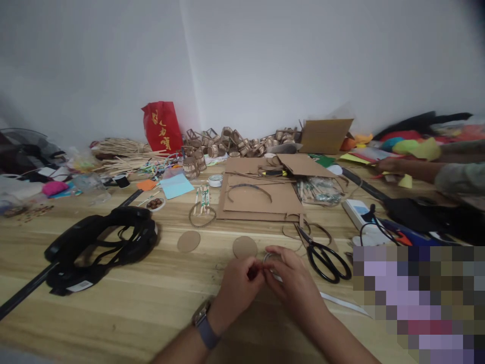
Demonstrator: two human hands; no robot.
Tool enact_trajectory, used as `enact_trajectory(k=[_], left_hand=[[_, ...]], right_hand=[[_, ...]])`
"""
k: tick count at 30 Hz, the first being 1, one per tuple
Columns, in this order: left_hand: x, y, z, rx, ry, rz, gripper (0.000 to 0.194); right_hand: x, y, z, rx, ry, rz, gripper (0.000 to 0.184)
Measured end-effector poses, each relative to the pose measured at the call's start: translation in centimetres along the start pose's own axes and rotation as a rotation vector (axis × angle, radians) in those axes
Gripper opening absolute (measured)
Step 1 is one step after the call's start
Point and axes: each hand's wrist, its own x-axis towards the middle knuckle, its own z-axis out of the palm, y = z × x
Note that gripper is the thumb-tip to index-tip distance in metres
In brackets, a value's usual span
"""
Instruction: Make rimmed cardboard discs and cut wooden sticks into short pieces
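Just in front of me, my left hand (pixel 242 283) and my right hand (pixel 293 280) meet at the fingertips. A thin white strip curled into a loop (pixel 268 257) shows between the thumb and fingers of my right hand. My left thumb and fingers are pinched together against its edge; what they hold is hidden. Another length of white strip (pixel 345 305) lies past my right wrist. A round cardboard disc (pixel 244 247) rests right behind my left hand, and a second disc (pixel 188 241) lies to its left. Black-handled scissors (pixel 326 258) lie open to the right.
Cardboard sheets (pixel 261 194) with a curved brown strip stand mid-table. At left lies a black headset-like device (pixel 102 247). Small woven baskets (pixel 238 144) and a red bag (pixel 162 126) line the wall. Another person's arm (pixel 413 169) reaches in from the right.
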Motion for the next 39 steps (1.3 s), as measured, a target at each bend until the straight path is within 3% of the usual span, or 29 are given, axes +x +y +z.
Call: enact_trajectory(k=[10, 39], left_hand=[[0.07, -0.24, -0.2, 0.037, -0.047, 0.081, 0.013], [-0.06, -0.46, 0.01, 0.028, -0.001, 0.091, 0.013]], right_hand=[[0.26, 0.39, -0.65, -0.018, -0.015, -0.094, 0.017], [0.2, 0.16, -0.64, 0.075, 0.028, -0.053, 0.015]])
